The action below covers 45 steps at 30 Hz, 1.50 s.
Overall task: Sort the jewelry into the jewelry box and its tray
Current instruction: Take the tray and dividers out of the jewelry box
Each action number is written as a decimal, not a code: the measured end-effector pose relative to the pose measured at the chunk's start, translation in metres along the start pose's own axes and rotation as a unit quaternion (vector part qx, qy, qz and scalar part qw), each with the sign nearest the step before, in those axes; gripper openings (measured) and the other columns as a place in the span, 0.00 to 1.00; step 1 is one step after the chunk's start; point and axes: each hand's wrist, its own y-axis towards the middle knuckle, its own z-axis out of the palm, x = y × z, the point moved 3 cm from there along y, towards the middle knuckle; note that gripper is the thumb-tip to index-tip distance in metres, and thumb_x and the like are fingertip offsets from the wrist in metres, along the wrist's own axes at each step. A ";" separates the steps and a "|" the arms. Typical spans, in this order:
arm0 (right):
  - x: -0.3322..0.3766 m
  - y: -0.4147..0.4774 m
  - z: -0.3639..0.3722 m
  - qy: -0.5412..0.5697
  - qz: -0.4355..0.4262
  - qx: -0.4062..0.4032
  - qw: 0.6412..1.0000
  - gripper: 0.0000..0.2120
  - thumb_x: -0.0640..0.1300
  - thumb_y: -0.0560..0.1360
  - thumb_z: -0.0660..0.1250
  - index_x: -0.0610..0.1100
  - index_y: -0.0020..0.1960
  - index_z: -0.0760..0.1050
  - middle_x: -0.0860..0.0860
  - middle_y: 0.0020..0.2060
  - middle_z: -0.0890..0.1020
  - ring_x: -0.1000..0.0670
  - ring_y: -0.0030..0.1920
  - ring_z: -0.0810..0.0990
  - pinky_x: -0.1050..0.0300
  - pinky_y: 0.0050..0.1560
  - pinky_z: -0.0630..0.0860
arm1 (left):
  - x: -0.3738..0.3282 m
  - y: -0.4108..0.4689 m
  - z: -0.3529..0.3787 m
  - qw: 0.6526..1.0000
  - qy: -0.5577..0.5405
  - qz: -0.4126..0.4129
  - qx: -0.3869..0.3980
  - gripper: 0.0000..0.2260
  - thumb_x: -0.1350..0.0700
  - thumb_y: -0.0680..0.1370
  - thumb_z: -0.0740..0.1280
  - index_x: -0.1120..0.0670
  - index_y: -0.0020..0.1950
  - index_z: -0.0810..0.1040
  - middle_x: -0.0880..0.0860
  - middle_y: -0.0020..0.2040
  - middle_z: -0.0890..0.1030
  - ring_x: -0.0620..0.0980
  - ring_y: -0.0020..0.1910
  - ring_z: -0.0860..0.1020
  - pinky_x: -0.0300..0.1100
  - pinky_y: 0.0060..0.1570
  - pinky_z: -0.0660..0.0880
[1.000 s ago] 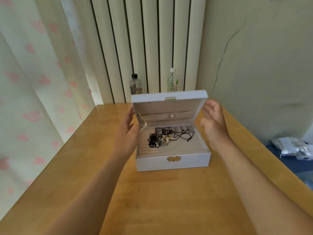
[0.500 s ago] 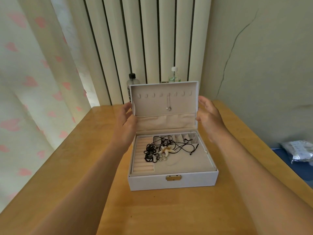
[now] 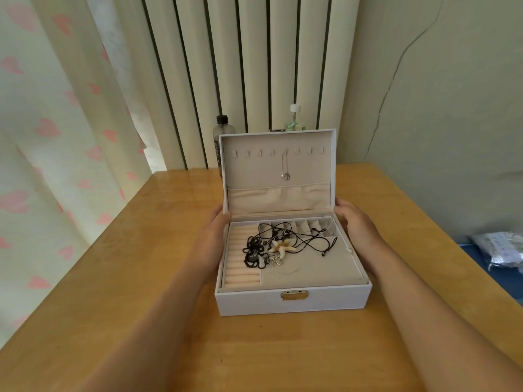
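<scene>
you are only just starting: your left hand and right hand are resting loose-fingered against the sides of the open jewelry box on the tabletop, gripping nothing, while the tangled cord necklaces are lying unsorted on its tray, one silver necklace is hanging in the lid, and a dark bottle and a clear bottle are standing behind, blocking nothing.

White jewelry box on wooden table, lid upright, tangled necklaces on tray, left hand and right hand touching its sides
</scene>
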 end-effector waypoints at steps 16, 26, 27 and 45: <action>0.011 -0.062 0.017 0.011 -0.005 -0.014 1.000 0.17 0.37 0.78 0.59 0.49 0.59 0.81 0.51 0.53 0.84 0.50 0.52 0.81 0.61 0.47 0.74 | 0.002 -0.048 -0.011 0.995 -0.059 -0.045 0.063 0.20 0.45 0.83 0.56 0.53 0.70 0.74 0.57 0.60 0.83 0.56 0.58 0.83 0.50 0.49 0.79; 0.012 -0.121 0.024 0.019 -0.006 -0.018 1.000 0.16 0.36 0.78 0.59 0.50 0.57 0.80 0.50 0.53 0.83 0.50 0.54 0.79 0.64 0.45 0.74 | -0.002 -0.108 -0.026 0.996 -0.061 -0.043 0.057 0.30 0.39 0.77 0.64 0.52 0.75 0.68 0.56 0.67 0.78 0.56 0.62 0.80 0.56 0.61 0.76; 0.013 -0.126 0.024 0.017 -0.006 -0.018 1.000 0.16 0.36 0.78 0.59 0.50 0.57 0.80 0.50 0.54 0.83 0.50 0.54 0.79 0.64 0.45 0.73 | 0.000 -0.109 -0.028 0.996 -0.059 -0.042 0.048 0.28 0.40 0.78 0.63 0.53 0.74 0.69 0.57 0.65 0.80 0.56 0.61 0.81 0.53 0.57 0.78; 0.053 -0.168 0.036 -0.331 -0.198 0.047 0.921 0.18 0.39 0.77 0.63 0.46 0.66 0.74 0.51 0.63 0.76 0.53 0.62 0.73 0.61 0.57 0.66 | -0.051 -0.160 0.011 0.866 0.437 0.186 0.153 0.35 0.46 0.77 0.70 0.48 0.80 0.58 0.48 0.79 0.62 0.49 0.77 0.62 0.46 0.74 0.61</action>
